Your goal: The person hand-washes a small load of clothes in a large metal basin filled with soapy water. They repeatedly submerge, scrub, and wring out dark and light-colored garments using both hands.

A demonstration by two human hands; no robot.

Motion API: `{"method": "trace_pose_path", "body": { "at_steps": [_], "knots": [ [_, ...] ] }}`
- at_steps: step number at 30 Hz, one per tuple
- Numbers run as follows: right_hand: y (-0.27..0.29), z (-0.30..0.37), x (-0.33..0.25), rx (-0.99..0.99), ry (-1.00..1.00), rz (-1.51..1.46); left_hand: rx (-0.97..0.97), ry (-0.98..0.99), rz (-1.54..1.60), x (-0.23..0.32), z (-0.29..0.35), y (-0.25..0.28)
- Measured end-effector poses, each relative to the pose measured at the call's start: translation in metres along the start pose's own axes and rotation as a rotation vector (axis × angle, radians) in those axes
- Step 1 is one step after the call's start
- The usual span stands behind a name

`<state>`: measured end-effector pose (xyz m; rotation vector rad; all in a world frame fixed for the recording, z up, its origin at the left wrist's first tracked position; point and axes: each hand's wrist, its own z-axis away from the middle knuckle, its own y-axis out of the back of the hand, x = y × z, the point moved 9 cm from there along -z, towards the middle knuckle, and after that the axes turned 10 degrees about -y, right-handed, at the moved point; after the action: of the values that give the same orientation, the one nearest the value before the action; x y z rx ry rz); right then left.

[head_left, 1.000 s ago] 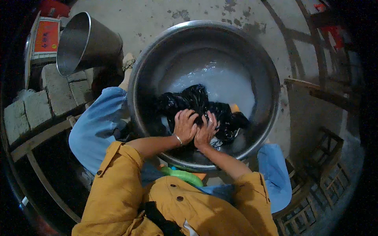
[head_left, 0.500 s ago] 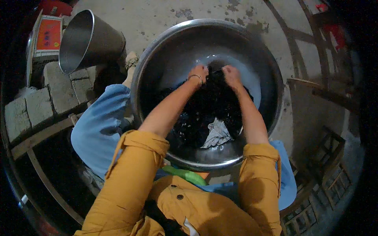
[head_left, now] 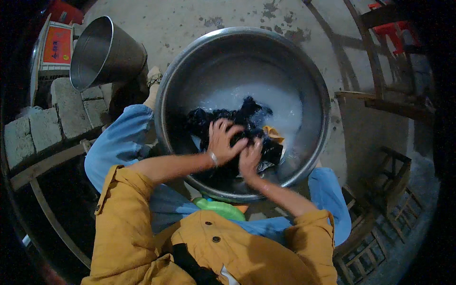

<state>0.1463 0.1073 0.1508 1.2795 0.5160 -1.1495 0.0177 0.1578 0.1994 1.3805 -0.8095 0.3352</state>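
A wide metal basin (head_left: 311, 85) stands between my knees, with cloudy water (head_left: 285, 97) inside. Wet black cloth (head_left: 218, 115) lies bunched in its near half. My left hand (head_left: 225, 142) is spread on top of that cloth, fingers apart. Close beside it, my right hand (head_left: 250, 159) presses on the cloth with fingers stretched forward, slightly smeared by motion. A small yellow-orange piece (head_left: 273, 134) pokes out to the right of my hands. Part of a pale grey cloth (head_left: 264, 166) shows by my right hand; the black cloth hides the rest.
A metal bucket (head_left: 107, 57) leans at the upper left, near a low wall of grey blocks (head_left: 71, 109). Something bright green (head_left: 218, 208) sits between the basin and my body. Wooden frames (head_left: 375, 61) and a wooden stool (head_left: 389, 175) stand on the right.
Both hands have come back toward me, from the far side of the cloth to its near part, and have opened. The black cloth is bunched nearer; the yellow-orange piece now shows.
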Motion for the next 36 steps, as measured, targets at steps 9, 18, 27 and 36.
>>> {"method": "trace_pose_path", "body": {
  "at_steps": [9,18,27,36],
  "knots": [
    [-0.056,0.019,-0.001,-0.055,0.453,0.501,-0.048,-0.287,-0.086,-0.05,0.032,-0.045],
    [-0.079,-0.131,0.004,-0.248,0.009,0.436,-0.247,0.189,-0.187,-0.114,-0.103,-0.06],
    [-0.062,-0.258,-0.098,-0.278,0.154,0.871,0.368,-0.084,-0.523,-0.158,-0.07,0.03],
    [-0.075,-0.117,-0.067,-0.6,0.127,0.389,0.104,0.256,0.658,-0.144,-0.058,-0.04]
  ]
}}
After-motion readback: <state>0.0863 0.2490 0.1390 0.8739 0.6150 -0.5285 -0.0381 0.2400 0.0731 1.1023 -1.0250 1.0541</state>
